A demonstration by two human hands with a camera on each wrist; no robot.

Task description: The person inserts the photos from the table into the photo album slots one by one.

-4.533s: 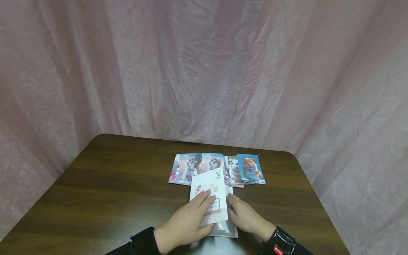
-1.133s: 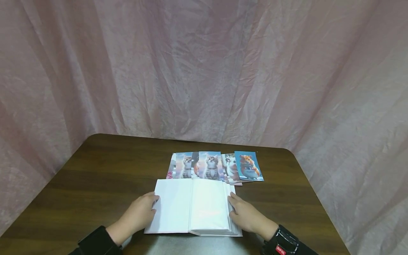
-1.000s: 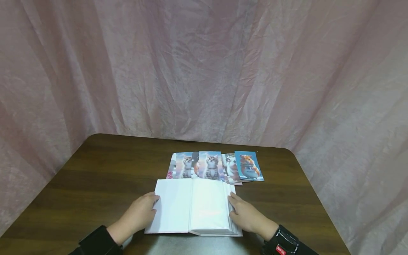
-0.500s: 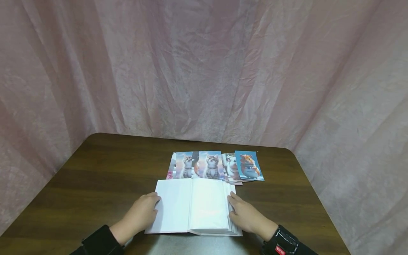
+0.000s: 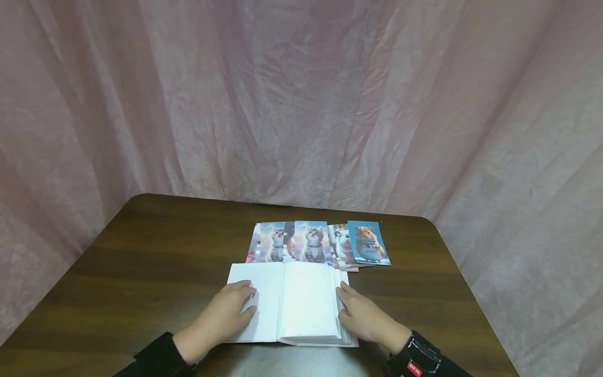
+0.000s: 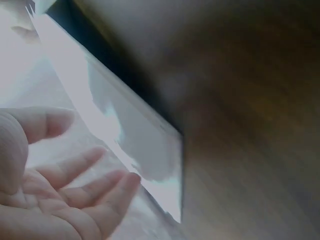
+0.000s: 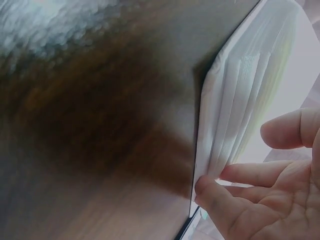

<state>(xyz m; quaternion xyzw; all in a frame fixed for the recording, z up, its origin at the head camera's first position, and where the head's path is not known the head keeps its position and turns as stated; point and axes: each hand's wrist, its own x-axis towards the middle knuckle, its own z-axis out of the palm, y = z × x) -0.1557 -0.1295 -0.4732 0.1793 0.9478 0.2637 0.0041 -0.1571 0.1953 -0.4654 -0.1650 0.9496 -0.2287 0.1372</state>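
Note:
A white photo album (image 5: 308, 298) lies spread open on the table in the head view, its left side a plain white inner cover (image 5: 266, 277). The left hand (image 5: 228, 309) is over that cover, fingers relaxed and slightly bent, pointing toward the spine. Its thumb stands apart from the fingers in the left wrist view. Along the album's right edge rests the right hand (image 5: 365, 317). In the right wrist view its fingertips (image 7: 207, 187) touch the edge of the thick page stack (image 7: 240, 105), the thumb held apart above.
Behind the album several overlapping picture cards lie in a row, among them a kitten card (image 5: 312, 242) and a blue hamster card (image 5: 369, 243). The dark wooden table (image 5: 155, 262) ends at a pink curtain (image 5: 301, 104).
The album, earlier narrow with a printed white sheet on top, now lies spread open; that sheet is out of sight. The left hand has moved right from the cover's edge. The right hand stays put.

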